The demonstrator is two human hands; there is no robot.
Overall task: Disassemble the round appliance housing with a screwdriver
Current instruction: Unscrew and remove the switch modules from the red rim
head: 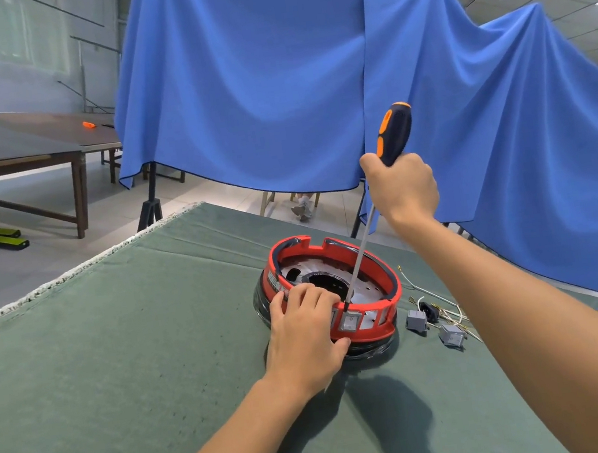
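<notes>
A round red and black appliance housing [367, 255] sits on the green cloth-covered table [117, 367], open side up, with a metal plate inside. My left hand [307, 334] grips its near rim, fingers over the top and thumb against the outer wall. My right hand [401, 185] holds a long screwdriver [393, 132] by its black and orange handle. The shaft slants down into the housing and its tip meets the inner near rim beside a grey rocker switch [350, 322].
Two loose grey switches [416, 321] and a black socket with white wires [444, 315] lie right of the housing. A blue cloth [271, 95] hangs behind the table. Wooden tables [10, 151] stand at far left. The table's far edge runs close behind the housing.
</notes>
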